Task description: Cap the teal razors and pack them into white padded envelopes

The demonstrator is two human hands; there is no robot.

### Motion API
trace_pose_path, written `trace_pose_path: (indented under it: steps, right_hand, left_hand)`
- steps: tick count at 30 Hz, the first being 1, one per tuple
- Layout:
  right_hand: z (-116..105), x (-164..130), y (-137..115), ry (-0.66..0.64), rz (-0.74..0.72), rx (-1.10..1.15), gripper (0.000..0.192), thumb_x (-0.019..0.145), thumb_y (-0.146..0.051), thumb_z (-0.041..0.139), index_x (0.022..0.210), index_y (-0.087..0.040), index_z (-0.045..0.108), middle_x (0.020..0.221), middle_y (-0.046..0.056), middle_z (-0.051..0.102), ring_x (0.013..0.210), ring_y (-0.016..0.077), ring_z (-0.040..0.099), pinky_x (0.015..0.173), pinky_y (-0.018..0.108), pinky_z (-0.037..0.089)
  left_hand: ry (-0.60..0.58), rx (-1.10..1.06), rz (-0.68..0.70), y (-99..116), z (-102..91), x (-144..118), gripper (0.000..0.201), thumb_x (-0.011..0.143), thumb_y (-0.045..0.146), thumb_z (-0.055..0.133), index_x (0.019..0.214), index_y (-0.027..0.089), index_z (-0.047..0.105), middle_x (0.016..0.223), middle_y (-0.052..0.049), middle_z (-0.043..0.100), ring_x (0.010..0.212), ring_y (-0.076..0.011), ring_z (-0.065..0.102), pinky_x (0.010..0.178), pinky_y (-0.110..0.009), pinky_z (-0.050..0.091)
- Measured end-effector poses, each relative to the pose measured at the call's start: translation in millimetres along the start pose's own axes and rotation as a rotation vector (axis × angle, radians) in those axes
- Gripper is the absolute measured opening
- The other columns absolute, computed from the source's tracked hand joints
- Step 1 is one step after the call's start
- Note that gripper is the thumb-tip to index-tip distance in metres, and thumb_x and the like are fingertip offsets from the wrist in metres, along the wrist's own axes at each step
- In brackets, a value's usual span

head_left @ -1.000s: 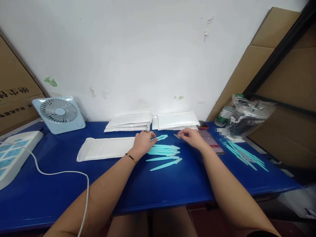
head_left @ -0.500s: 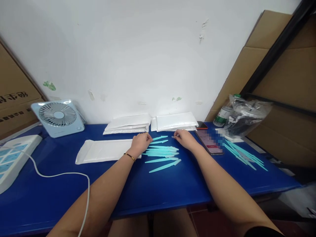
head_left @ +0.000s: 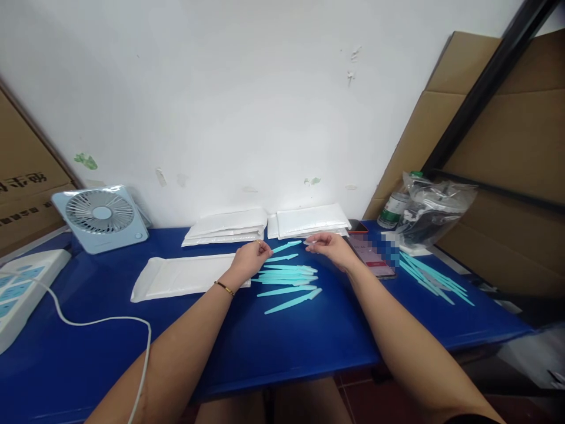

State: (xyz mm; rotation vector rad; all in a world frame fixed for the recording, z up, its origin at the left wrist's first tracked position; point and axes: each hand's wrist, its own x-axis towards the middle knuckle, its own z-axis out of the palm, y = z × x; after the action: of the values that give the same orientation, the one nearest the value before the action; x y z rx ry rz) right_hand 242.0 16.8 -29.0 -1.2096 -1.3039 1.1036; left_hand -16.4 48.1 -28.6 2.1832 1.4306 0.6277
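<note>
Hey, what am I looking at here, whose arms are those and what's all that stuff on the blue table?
This is one picture from a camera worn on a person's head, looking down at their own bare arms. The left hand rests by a flat white padded envelope. The right hand hovers over the blue table and pinches the end of one teal plastic stick. More teal sticks lie between the hands, another bunch to the right. Behind are envelope stacks, a small fan, a phone and a clear bag.
</note>
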Motion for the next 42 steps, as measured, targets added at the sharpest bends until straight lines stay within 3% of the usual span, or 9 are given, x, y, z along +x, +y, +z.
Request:
trace_pose_path:
  steps: [5, 11, 18, 32, 36, 40, 42]
  right_hand:
    - [-2, 1, -3, 0.094, 0.003, 0.108, 0.033, 0.06, -0.038, 0.08, 0.079, -0.014, 0.068, 0.068, 0.005, 0.07, 0.066, 0.0172, 0.068, 0.06, 0.026, 0.054]
    - [-5, -4, -9, 0.051, 0.039, 0.198, 0.035, 0.057, -0.03, 0.083, 0.086, -0.015, 0.07, 0.079, 0.006, 0.073, 0.082, 0.0187, 0.07, 0.071, 0.025, 0.057]
    - [-4, 0, -6, 0.103, 0.023, 0.141, 0.035, 0.06, -0.043, 0.08, 0.072, -0.013, 0.066, 0.063, 0.004, 0.068, 0.056, 0.014, 0.067, 0.048, 0.019, 0.052]
    - [18, -6, -6, -0.109, 0.034, -0.002, 0.039, 0.065, -0.051, 0.072, 0.069, -0.014, 0.063, 0.058, 0.003, 0.065, 0.05, 0.0128, 0.063, 0.045, 0.021, 0.048]
    - [5, -5, -9, -0.155, 0.007, -0.239, 0.04, 0.076, -0.053, 0.06, 0.077, -0.013, 0.067, 0.061, 0.004, 0.067, 0.048, 0.013, 0.06, 0.047, 0.023, 0.045]
    - [-31, 0, -4, 0.115, -0.185, -0.742, 0.025, 0.081, -0.035, 0.055, 0.086, -0.017, 0.071, 0.071, 0.005, 0.068, 0.058, 0.0149, 0.059, 0.058, 0.027, 0.045]
    - [-44, 3, 2, 0.147, -0.247, -0.896, 0.019, 0.076, -0.025, 0.06, 0.09, -0.018, 0.071, 0.084, 0.005, 0.069, 0.068, 0.0164, 0.06, 0.065, 0.028, 0.045]
  left_hand:
    - [-0.007, -0.022, 0.0, -3, 1.2, 2, 0.025, 0.08, 0.042, 0.051, 0.082, 0.021, 0.063, 0.078, -0.001, 0.066, 0.069, -0.0151, 0.059, 0.057, -0.023, 0.039]
    - [-0.017, -0.056, -0.007, -5, 2.3, 3, 0.025, 0.079, 0.043, 0.051, 0.081, 0.021, 0.063, 0.077, -0.001, 0.066, 0.068, -0.0146, 0.058, 0.058, -0.023, 0.04]
    - [-0.026, -0.085, -0.005, -5, 2.4, 3, 0.025, 0.079, 0.043, 0.052, 0.082, 0.021, 0.063, 0.077, -0.001, 0.065, 0.068, -0.0145, 0.057, 0.057, -0.023, 0.039]
    - [-0.079, -0.094, 0.044, 5, 3.5, -2, 0.025, 0.077, 0.043, 0.053, 0.081, 0.02, 0.065, 0.075, 0.0, 0.066, 0.068, -0.0148, 0.057, 0.056, -0.024, 0.039]
    - [-0.143, -0.05, 0.057, 12, -0.3, -7, 0.03, 0.078, 0.047, 0.052, 0.083, 0.021, 0.065, 0.076, -0.002, 0.066, 0.071, -0.0169, 0.059, 0.061, -0.026, 0.041]
    - [-0.022, 0.167, 0.111, 13, -1.9, -8, 0.024, 0.084, 0.04, 0.048, 0.087, 0.025, 0.066, 0.092, -0.002, 0.067, 0.089, -0.0209, 0.059, 0.077, -0.032, 0.041]
    - [-0.002, 0.23, 0.13, 11, -1.0, -7, 0.02, 0.083, 0.034, 0.05, 0.09, 0.026, 0.067, 0.1, -0.002, 0.066, 0.097, -0.0217, 0.056, 0.083, -0.034, 0.04]
